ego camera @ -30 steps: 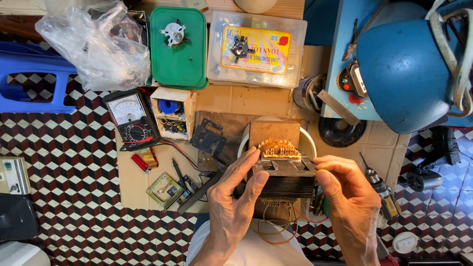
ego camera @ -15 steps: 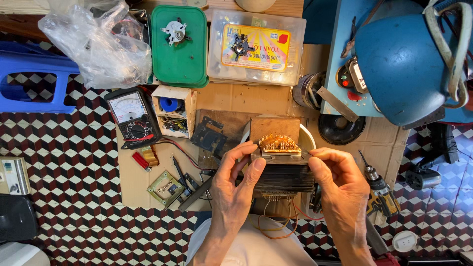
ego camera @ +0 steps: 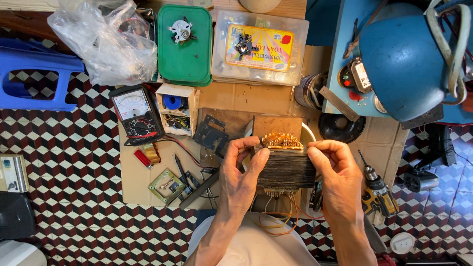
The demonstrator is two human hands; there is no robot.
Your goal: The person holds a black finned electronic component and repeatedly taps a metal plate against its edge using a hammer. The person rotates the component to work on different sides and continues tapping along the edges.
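Observation:
Both of my hands hold a transformer (ego camera: 286, 167), a block of dark stacked metal plates with a copper-coloured winding (ego camera: 282, 141) showing on top. My left hand (ego camera: 241, 175) grips its left side, fingers curled over the top edge. My right hand (ego camera: 337, 177) clasps the right side in the same way. Thin orange wires (ego camera: 276, 219) hang from the block's underside toward my lap. The block is lifted above a brown wooden board (ego camera: 278, 125) on the cardboard sheet (ego camera: 135, 182).
An analog multimeter (ego camera: 138, 114), a small box of parts (ego camera: 176, 109), a black bracket (ego camera: 211, 135), a small green transformer (ego camera: 167, 186) and a screwdriver lie left. Behind are a green lid (ego camera: 185, 49), clear plastic box (ego camera: 258, 47), plastic bag (ego camera: 106, 42). A blue fan housing (ego camera: 406, 64) and a drill (ego camera: 377, 189) sit right.
My hands have shifted on the transformer and raised it slightly toward the board; both thumbs now press closer to the winding at the top.

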